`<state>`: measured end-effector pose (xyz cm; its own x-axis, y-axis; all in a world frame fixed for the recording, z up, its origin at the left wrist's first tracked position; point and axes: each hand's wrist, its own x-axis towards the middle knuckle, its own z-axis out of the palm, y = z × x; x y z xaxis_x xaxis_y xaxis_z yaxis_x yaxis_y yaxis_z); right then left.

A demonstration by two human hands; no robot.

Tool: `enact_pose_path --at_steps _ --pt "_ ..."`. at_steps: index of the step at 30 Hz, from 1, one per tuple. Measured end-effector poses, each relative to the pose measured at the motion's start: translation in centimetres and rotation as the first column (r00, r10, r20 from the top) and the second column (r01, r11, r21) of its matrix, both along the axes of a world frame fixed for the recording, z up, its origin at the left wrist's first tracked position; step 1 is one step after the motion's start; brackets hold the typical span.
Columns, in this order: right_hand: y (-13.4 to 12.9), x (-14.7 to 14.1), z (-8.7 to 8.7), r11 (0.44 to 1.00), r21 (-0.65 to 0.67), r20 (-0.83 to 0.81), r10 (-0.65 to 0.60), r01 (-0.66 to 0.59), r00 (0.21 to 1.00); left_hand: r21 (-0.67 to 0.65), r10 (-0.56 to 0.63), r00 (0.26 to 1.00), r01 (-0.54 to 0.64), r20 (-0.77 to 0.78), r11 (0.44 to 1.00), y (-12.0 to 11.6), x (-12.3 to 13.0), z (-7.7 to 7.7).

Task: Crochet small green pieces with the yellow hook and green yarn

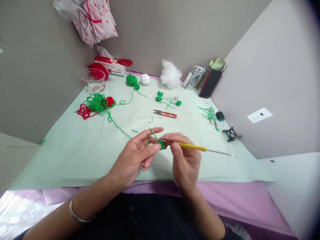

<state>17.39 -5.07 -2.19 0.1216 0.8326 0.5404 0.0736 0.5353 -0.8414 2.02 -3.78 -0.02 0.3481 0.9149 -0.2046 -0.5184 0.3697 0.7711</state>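
A small green crocheted piece point(161, 144) is pinched between the thumb and fingers of my left hand point(136, 153). Green yarn loops over the raised left index finger and trails back to a green and red tangle point(97, 103) on the table. My right hand point(186, 160) is closed round a crochet hook with a yellow handle point(192, 146). One end of the hook meets the green piece; the other metal end points out to the right. Orange-handled thread snips point(166, 114) lie just beyond my hands.
Green yarn balls point(131, 80), a white ball point(145, 79) and white stuffing point(171, 74) are at the back. A plastic tub point(93, 83) is back left; a cup point(193, 78), phone point(210, 83), yarn scraps point(211, 115) and black spool point(220, 116) are right.
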Motion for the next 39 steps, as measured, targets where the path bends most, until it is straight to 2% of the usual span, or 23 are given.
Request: enact_pose_path --at_steps 2,5,7,9,12,15,18,26,36,39 --pt "-0.1 -0.1 -0.5 0.997 0.061 0.132 -0.053 0.045 0.99 0.03 0.023 1.0 -0.023 -0.011 0.999 -0.3 0.3 -0.3" --pt "-0.3 0.0 -1.2 0.948 0.288 0.353 -0.239 0.138 0.905 -0.018 -0.007 0.999 0.007 0.033 1.0 -0.2 0.4 -0.7" --pt "-0.3 0.2 -1.4 0.917 0.363 0.372 -0.306 0.166 0.876 -0.086 -0.058 0.995 0.065 0.086 0.994 0.1 0.2 -0.8" --pt "-0.1 0.5 -1.1 0.947 0.269 0.247 -0.241 0.173 0.939 -0.122 -0.064 0.99 0.08 0.128 0.989 0.5 -0.1 -0.7" --pt "0.2 0.8 -0.5 0.999 0.027 -0.04 -0.036 0.037 0.999 -0.078 -0.009 0.993 0.018 0.117 0.997 0.7 -0.3 -0.4" --pt "0.4 0.6 -0.4 0.997 -0.058 -0.085 0.043 -0.048 0.995 0.025 0.03 0.999 -0.031 0.027 0.999 0.5 0.0 -0.3" --pt "0.4 0.4 -0.7 0.996 -0.088 -0.071 0.027 -0.034 0.997 0.063 0.059 0.998 -0.057 -0.03 0.996 0.2 0.1 -0.4" --pt "0.5 0.6 -1.1 0.985 -0.079 -0.201 0.138 -0.156 0.97 -0.001 0.023 1.0 -0.023 -0.009 1.0 0.0 0.0 -0.2" --pt "0.3 0.5 -0.6 0.987 -0.097 -0.297 0.092 -0.126 0.951 0.027 0.049 0.999 -0.049 -0.02 0.998 0.1 -0.1 -0.5" --pt "0.2 0.6 -0.6 0.99 -0.095 -0.276 0.076 -0.106 0.958 0.047 0.061 0.997 -0.059 -0.044 0.997 0.1 -0.1 -0.5"
